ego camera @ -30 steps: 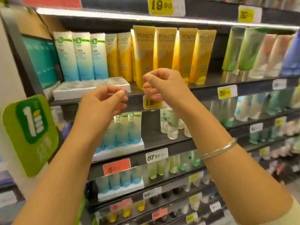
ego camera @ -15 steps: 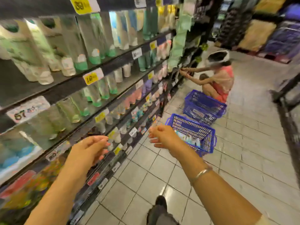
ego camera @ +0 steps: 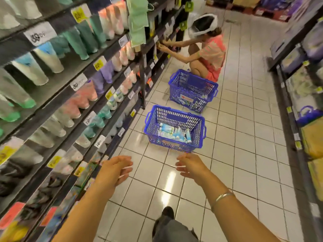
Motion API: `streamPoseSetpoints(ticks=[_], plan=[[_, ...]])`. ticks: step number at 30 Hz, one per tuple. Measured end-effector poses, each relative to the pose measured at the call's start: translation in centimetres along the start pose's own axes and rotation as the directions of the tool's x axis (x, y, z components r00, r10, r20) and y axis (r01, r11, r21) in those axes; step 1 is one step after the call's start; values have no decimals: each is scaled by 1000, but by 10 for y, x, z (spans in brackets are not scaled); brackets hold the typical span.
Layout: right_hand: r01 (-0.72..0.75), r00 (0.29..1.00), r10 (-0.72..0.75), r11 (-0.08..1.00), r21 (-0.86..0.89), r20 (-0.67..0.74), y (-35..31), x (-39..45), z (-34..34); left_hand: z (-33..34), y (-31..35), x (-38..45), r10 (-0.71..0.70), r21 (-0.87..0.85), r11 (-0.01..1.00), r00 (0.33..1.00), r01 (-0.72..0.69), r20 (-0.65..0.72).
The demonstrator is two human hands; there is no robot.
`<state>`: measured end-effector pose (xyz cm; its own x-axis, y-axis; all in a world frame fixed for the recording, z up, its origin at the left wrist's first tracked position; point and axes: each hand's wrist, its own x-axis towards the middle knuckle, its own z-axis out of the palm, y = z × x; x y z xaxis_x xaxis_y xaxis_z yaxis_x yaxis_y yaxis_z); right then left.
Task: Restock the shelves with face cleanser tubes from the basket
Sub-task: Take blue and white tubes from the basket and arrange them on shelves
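The shelves (ego camera: 73, 95) fill the left of the frame, lined with upright tubes. At centre, on the tiled floor (ego camera: 244, 154), sits a blue basket (ego camera: 174, 111) holding the cleanser tubes (ego camera: 173, 133) in a loose heap. Low in the frame, the left hand (ego camera: 113, 172) and right hand (ego camera: 190, 167) hang empty, fingers loosely apart. The tubes look light, soft-walled and slick; gripping mid-body, near the stiffer cap, seems safest.

Pale blue-and-white face cleanser tubes (ego camera: 174, 133) heaped flat in a blue basket (ego camera: 174, 117) beside the shelves (ego camera: 73, 88)
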<state>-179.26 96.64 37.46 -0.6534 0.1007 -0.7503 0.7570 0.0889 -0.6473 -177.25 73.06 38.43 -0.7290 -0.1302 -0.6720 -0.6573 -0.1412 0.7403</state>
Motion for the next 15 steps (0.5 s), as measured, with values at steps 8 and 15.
streamPoseSetpoints(ticks=[8, 15], plan=[[-171, 982, 188, 934, 313, -26, -18, 88, -71, 83, 25, 70, -121, 20, 993, 993, 120, 7], [-271, 939, 332, 873, 404, -87, -53, 182, -102, 132, 60, 171, -212, 88, 974, 977, 208, 36]])
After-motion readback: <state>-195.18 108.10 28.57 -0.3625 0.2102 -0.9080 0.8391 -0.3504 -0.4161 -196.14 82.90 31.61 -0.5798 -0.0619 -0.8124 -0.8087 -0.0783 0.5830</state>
